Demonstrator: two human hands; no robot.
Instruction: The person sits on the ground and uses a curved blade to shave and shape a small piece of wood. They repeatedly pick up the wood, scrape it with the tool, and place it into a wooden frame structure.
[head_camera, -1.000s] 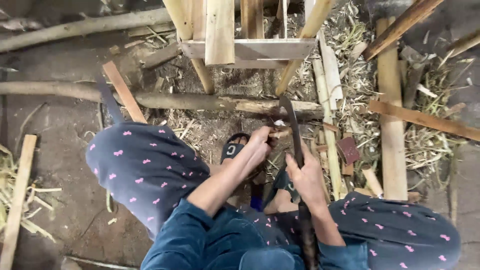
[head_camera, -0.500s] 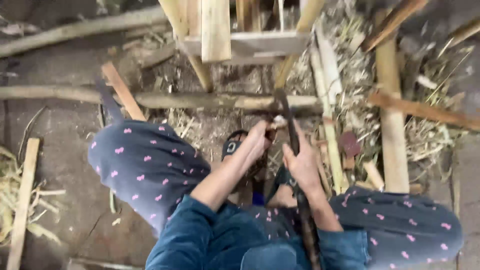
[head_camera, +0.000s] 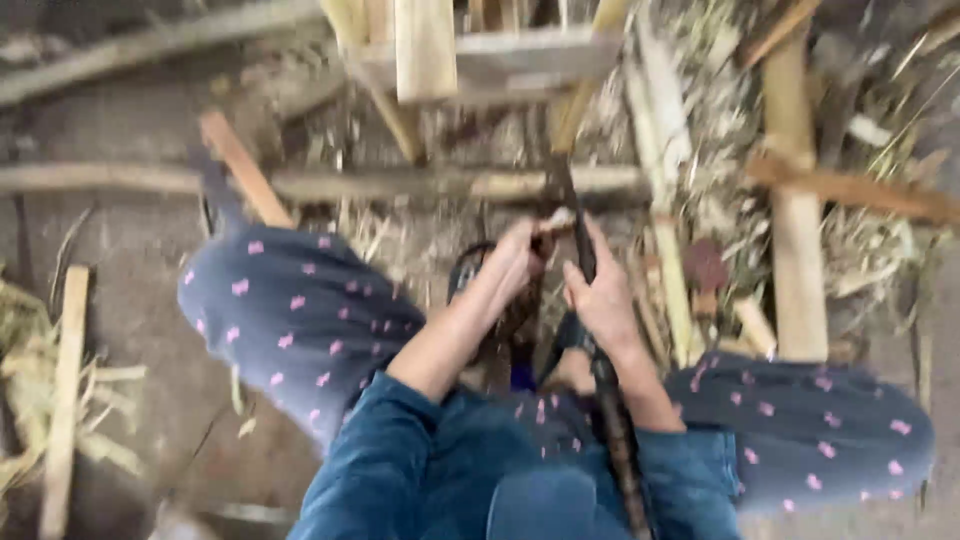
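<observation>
Setting: a person sits on the floor (head_camera: 130, 260), knees spread in dotted dark trousers (head_camera: 290, 320), blue sleeves at the bottom of the frame.
Left hand (head_camera: 515, 255): centre of the frame, fingers closed on a small pale piece (head_camera: 556, 219) at its upper right; how tight the grip is cannot be told through the blur.
Right hand (head_camera: 600, 300): just right of the left one, wrapped around the dark blade (head_camera: 580, 250) partway along it.
Hands together: side by side, almost touching, both meeting at the pale piece.
Blade axis: long and near-vertical in the frame, running from bottom centre, past the right forearm, up through the right hand to a tip near the log (head_camera: 400, 182).
Key relation: the pale piece lies against the blade just above both hands, slightly toward the upper centre; the left hand holds it directly, the right hand reaches it only through the blade.
Foot: a dark sandal (head_camera: 470, 270) shows under the left wrist.
Around: a wooden frame (head_camera: 480, 55) at top centre, a thick plank (head_camera: 795, 220) at right, a reddish slat (head_camera: 240, 170) at upper left, a pale stick (head_camera: 62, 400) at far left, straw and shavings scattered about.
</observation>
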